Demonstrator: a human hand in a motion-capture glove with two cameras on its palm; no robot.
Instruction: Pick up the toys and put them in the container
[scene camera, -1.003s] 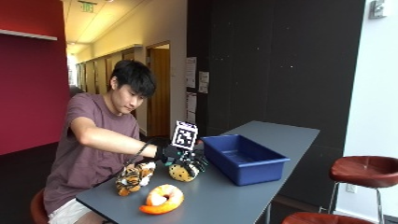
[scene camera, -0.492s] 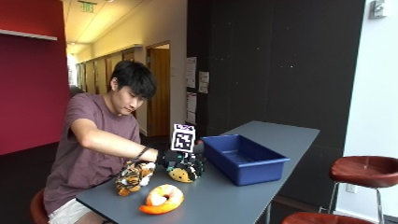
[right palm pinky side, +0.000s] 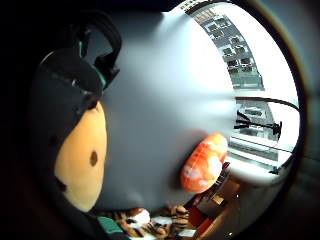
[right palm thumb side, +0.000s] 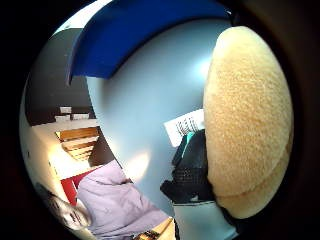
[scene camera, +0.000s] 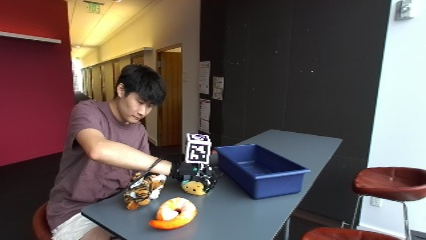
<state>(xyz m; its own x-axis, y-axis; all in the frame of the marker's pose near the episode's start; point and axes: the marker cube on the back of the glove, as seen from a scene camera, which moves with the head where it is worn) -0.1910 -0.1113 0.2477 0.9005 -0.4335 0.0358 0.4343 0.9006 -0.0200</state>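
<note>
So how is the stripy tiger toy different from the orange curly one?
The striped orange-and-black plush tiger sits nearest the person; the curled orange-and-white plush shrimp lies near the table's front edge. The tiger has dark stripes; the shrimp has pale bands. Both are soft toys resting untouched on the grey table, outside the blue bin.

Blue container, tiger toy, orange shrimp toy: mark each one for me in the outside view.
blue container (scene camera: 293, 176): outside view, on its near side wall.
tiger toy (scene camera: 141, 190): outside view, on its striped body.
orange shrimp toy (scene camera: 174, 213): outside view, on its curled back.
</note>
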